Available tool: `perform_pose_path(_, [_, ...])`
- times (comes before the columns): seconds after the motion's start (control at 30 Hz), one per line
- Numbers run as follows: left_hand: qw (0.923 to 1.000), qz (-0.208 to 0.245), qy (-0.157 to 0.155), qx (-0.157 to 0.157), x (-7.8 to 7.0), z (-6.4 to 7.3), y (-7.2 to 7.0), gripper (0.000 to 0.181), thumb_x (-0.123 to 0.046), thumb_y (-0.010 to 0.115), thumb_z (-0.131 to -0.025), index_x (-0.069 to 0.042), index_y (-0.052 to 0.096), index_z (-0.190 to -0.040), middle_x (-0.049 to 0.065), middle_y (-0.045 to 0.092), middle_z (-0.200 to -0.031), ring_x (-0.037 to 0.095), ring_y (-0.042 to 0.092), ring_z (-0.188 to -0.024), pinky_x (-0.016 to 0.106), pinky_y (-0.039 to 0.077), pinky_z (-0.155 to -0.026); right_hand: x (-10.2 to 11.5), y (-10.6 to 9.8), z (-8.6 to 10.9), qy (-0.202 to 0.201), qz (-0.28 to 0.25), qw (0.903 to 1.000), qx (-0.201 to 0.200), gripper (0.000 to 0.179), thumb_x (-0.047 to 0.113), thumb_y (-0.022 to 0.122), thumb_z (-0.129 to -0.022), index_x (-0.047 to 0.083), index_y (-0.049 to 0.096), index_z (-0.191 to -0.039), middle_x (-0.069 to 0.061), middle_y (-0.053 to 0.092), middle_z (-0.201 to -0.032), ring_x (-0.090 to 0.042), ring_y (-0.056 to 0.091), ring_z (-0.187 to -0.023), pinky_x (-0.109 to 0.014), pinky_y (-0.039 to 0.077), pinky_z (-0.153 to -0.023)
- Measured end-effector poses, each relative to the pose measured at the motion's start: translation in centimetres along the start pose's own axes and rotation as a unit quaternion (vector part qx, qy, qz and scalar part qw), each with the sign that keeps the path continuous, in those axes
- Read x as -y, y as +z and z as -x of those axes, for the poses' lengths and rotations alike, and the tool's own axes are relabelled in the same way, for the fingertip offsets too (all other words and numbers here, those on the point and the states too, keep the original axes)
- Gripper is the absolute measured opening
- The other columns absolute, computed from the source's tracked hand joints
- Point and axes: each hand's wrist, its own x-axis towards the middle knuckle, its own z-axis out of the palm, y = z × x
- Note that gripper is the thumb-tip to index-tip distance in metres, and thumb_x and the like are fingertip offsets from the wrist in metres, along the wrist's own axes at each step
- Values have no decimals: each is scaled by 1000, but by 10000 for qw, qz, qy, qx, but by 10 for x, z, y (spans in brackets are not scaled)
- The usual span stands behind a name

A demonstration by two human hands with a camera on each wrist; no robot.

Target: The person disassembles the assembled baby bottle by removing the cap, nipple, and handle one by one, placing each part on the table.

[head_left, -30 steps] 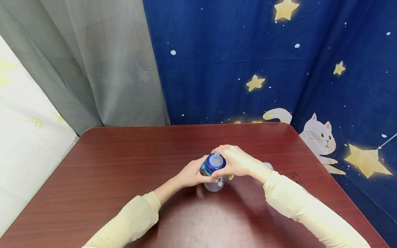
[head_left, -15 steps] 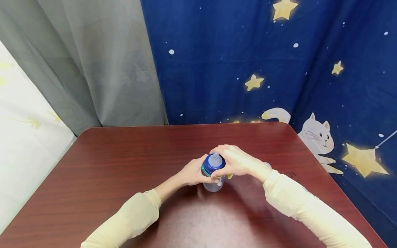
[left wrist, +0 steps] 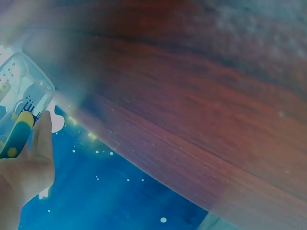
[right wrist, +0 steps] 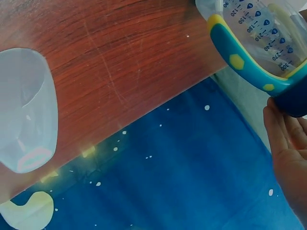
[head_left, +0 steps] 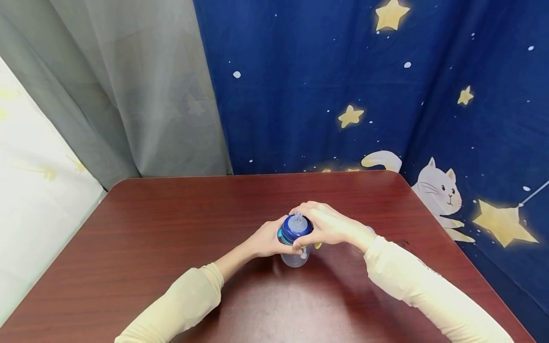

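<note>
A clear baby bottle (head_left: 294, 260) with a deep blue collar (head_left: 289, 234) and a clear teat (head_left: 298, 220) stands upright on the table. My left hand (head_left: 267, 240) grips its body from the left, thumb across the front. From the right, my right hand (head_left: 329, 225) holds the collar between thumb and fingers. In the right wrist view, the bottle's measuring marks show beside a teal and yellow handle (right wrist: 240, 60), and the right hand's fingertips are at the dark blue collar. The left wrist view catches part of the bottle body (left wrist: 39, 79) and a handle (left wrist: 18, 136).
A clear plastic cap (right wrist: 29, 108) stands on the table to the right, mostly hidden behind my right wrist in the head view. The brown table (head_left: 180, 214) reaches back to grey and star-printed blue curtains (head_left: 300, 85).
Both hands keep their hold on the bottle, with barely any visible movement. The head view has shifted slightly.
</note>
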Motion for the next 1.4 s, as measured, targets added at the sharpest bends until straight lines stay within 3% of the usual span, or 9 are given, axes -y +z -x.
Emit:
perform_pose_path(0.33, [9999,-115,-46,109,1,-2,-3,74,-44,74,-64,-20,42,-126,-9,57,-101,5,54,-86,24,45,-70,-11,1,1,-292,-429,9986,133,66,54,66,-69,17,49,-120,9,50,-109,-6,43,-98,-28,41,-80])
perform_pose_path(0.6, [9986,-322,-374,169,-6,-5,-2,77,-47,75,-62,-18,40,-124,-8,56,-101,5,54,-86,24,44,-71,-2,6,3,258,-363,9990,-53,66,51,67,-68,15,48,-120,5,49,-109,-9,44,-96,-27,43,-76])
perform_pose_path(0.77, [9996,-203,-58,194,-1,-6,1,67,-43,74,-65,-15,46,-119,-7,58,-97,4,56,-82,23,45,-69,5,13,6,363,-200,9982,-425,71,54,69,-65,12,49,-119,4,52,-104,-10,45,-92,-27,43,-72])
perform_pose_path(0.97, [9989,-73,355,293,5,-7,-1,62,-41,75,-64,-14,50,-114,-9,59,-95,3,55,-82,23,45,-70,0,15,7,2,-384,9980,-504,69,54,68,-67,13,50,-119,5,52,-104,-8,45,-92,-25,44,-72])
perform_pose_path(1.17, [9979,51,402,506,6,-6,-2,59,-41,74,-66,-14,50,-113,-9,59,-96,4,55,-83,23,45,-71,-5,12,8,-366,-604,9972,-253,70,56,66,-68,14,50,-122,8,51,-113,-6,43,-97,-26,43,-76])
perform_pose_path(1.4, [9984,101,268,488,3,-5,0,62,-40,75,-65,-16,48,-115,-9,58,-98,4,55,-84,23,45,-71,-7,11,9,-341,-676,9970,-150,70,54,66,-68,15,48,-124,8,50,-115,-7,42,-100,-28,42,-79])
